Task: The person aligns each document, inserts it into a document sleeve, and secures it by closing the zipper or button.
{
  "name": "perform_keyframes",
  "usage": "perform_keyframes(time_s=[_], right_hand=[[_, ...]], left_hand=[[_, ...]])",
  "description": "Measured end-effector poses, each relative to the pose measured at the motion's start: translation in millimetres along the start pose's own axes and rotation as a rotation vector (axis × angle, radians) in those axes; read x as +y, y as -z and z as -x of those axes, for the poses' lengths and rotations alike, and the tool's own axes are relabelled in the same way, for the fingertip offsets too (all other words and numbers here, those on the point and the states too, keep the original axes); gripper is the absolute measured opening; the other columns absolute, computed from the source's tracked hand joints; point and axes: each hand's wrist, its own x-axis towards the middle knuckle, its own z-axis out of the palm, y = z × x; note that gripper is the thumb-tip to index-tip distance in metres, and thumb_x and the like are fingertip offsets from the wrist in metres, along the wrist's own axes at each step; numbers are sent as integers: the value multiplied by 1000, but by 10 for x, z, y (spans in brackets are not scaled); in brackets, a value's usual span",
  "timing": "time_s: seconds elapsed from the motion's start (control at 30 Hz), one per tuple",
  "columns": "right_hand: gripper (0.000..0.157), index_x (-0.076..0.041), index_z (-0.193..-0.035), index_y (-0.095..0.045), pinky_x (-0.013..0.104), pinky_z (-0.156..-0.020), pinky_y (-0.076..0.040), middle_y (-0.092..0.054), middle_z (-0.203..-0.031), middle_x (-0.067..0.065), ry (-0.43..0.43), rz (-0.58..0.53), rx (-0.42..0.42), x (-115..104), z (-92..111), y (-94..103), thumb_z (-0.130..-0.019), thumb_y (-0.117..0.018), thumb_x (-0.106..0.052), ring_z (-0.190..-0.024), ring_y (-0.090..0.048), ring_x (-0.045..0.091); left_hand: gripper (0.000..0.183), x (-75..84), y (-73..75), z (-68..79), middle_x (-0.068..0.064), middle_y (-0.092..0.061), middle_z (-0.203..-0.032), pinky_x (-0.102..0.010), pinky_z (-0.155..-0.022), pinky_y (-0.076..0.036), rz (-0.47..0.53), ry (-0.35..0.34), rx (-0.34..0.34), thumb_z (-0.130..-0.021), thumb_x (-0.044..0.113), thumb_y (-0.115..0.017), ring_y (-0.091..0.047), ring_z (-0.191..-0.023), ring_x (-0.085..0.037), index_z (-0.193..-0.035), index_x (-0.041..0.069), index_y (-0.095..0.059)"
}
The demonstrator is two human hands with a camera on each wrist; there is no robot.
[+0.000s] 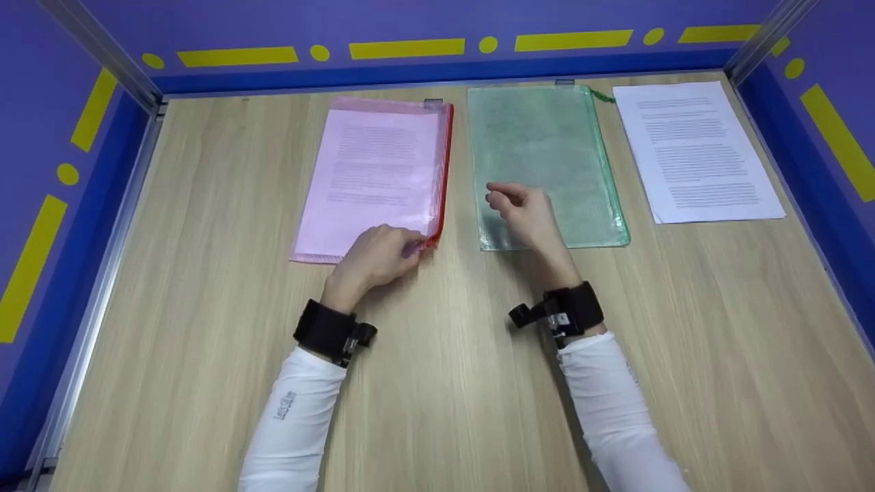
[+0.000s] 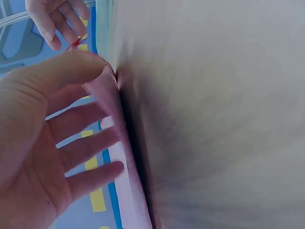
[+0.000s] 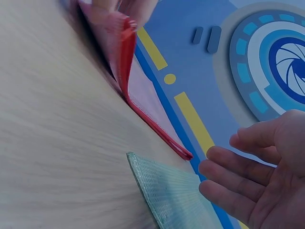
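A pink mesh zip pouch (image 1: 376,164) with a red zipper (image 1: 446,171) lies on the table, printed paper showing through it. My left hand (image 1: 379,258) pinches its near right corner between thumb and forefinger, the other fingers spread in the left wrist view. That corner is lifted a little off the table in the right wrist view. Over the lower left part of a green mesh zip pouch (image 1: 547,150) hovers my right hand (image 1: 530,215), fingers loosely bent and holding nothing. No printed page shows through the green pouch.
A stack of printed paper (image 1: 704,150) lies at the far right, beside the green pouch's zipper cord (image 1: 601,96). Blue and purple walls (image 1: 437,20) with yellow marks border the wooden table (image 1: 451,383) at the back and sides.
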Motion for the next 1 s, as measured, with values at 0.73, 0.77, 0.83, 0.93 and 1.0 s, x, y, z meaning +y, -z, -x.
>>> perform_keyframes(time_s=[0.73,0.77,0.83,0.93,1.0], right_hand=[[35,0,-127,-65,27,-85,-56,-72,-112,21,-17,-61,-26,-70,27,-2,-99,-58,-19,-100,-69,23],[35,0,-127,-65,28,-86,-56,-72,-113,21,-18,-60,-28,-78,30,-3,-99,-58,-19,-100,-68,23],[35,0,-127,-65,30,-88,-56,-72,-113,21,-16,-57,-34,-92,34,-8,-99,-58,-20,-101,-68,23],[35,0,-127,-65,31,-89,-57,-73,-113,20,-9,-62,-46,-113,41,-20,-99,-57,-20,-101,-69,23],[35,0,-126,-66,31,-89,-58,-73,-113,19,-1,-72,-55,-128,47,-28,-100,-57,-20,-101,-69,23]], left_hand=[[19,47,90,-92,-11,-78,-99,-41,-79,-59,206,-104,557,-99,15,-60,-74,-84,-26,-104,4,-74],[19,52,94,-97,-12,-77,-100,-41,-80,-59,210,-104,563,-99,14,-59,-74,-86,-27,-104,3,-74],[18,63,103,-105,-13,-77,-101,-41,-82,-59,213,-102,576,-98,11,-59,-75,-90,-28,-106,2,-73],[18,88,114,-109,-14,-77,-104,-39,-86,-59,226,-109,604,-96,6,-61,-74,-97,-28,-107,0,-73],[18,105,118,-113,-14,-77,-105,-38,-87,-59,239,-122,619,-95,6,-62,-74,-99,-27,-108,0,-74]])
